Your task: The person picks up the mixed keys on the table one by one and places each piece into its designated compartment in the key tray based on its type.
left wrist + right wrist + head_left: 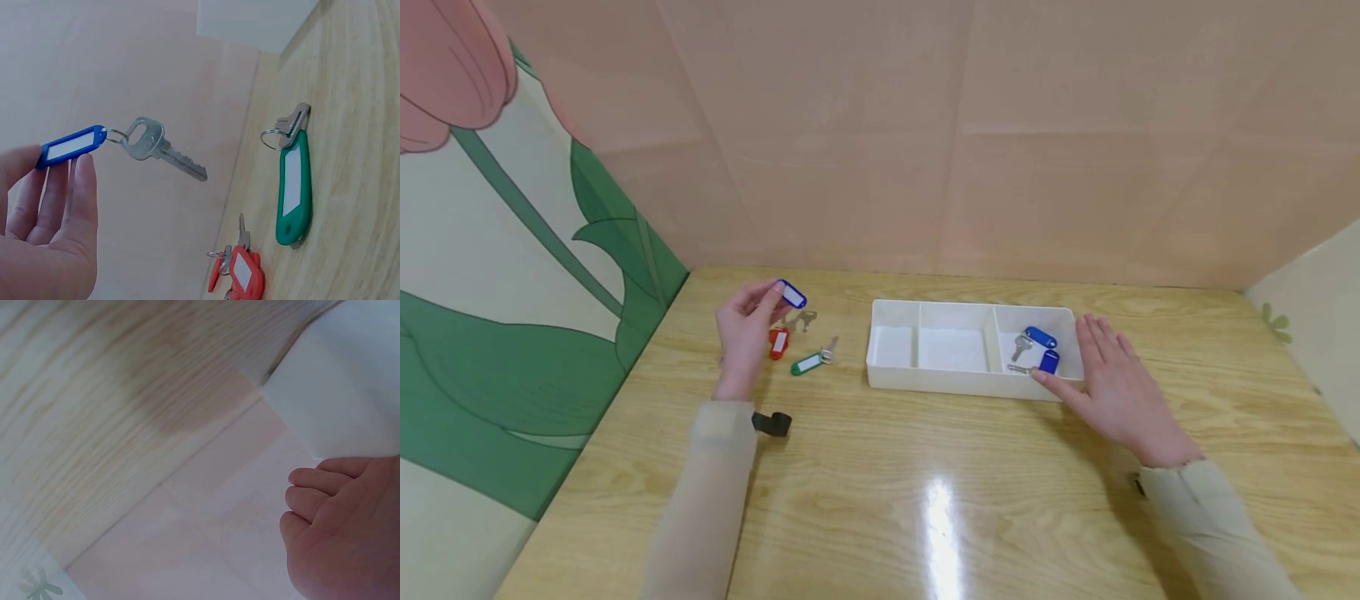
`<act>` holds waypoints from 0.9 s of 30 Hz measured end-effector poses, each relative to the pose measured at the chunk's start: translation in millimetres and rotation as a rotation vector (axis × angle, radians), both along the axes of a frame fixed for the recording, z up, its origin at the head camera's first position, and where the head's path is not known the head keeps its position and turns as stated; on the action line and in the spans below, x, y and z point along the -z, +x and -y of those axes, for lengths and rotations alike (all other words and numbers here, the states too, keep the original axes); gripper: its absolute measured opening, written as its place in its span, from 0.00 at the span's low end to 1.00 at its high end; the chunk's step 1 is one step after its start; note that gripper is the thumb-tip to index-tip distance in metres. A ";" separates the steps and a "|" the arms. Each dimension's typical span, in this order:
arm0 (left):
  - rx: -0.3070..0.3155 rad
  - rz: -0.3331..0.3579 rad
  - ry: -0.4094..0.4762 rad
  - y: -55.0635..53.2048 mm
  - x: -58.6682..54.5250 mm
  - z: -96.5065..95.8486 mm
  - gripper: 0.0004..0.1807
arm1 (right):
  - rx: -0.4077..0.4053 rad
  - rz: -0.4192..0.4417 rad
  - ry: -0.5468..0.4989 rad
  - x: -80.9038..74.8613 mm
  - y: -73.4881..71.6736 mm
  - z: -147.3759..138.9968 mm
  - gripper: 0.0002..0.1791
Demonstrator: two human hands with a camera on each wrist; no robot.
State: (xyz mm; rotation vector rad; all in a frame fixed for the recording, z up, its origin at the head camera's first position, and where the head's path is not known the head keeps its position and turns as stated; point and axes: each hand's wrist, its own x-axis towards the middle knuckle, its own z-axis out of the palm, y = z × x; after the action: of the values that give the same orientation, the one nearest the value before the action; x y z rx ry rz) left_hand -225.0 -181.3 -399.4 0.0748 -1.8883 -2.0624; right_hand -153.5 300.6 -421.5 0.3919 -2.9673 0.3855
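Observation:
My left hand (747,327) pinches a blue key tag (72,147) between thumb and fingers, above the table's left part. A silver key (147,140) hangs from the tag's ring. Below lie red-tagged keys (779,342) and a green key tag (807,363) with its key. At the right end of a white three-compartment tray (940,381), my right hand (1123,392) touches the end wall with straight fingers, its thumb over the front corner. Inside the right compartment are two blue key tags (1041,337) with keys.
The wooden table (850,500) meets a pink covered wall (955,167) at the back. A wall with a painted flower (527,375) borders the left side. A black strap piece (772,423) shows beside the left wrist.

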 end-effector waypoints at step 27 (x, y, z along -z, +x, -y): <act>0.050 -0.050 -0.006 15.9 -3.1 -13.1 0.14 | 0.003 -0.009 -0.005 -0.3 0.4 1.0 0.59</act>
State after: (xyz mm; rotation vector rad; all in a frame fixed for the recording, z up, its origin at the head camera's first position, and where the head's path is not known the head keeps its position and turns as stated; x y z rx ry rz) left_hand -209.1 -168.3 -396.3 -0.0262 -1.8847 -2.0712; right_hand -153.2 299.6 -421.1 0.3877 -2.9570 0.3889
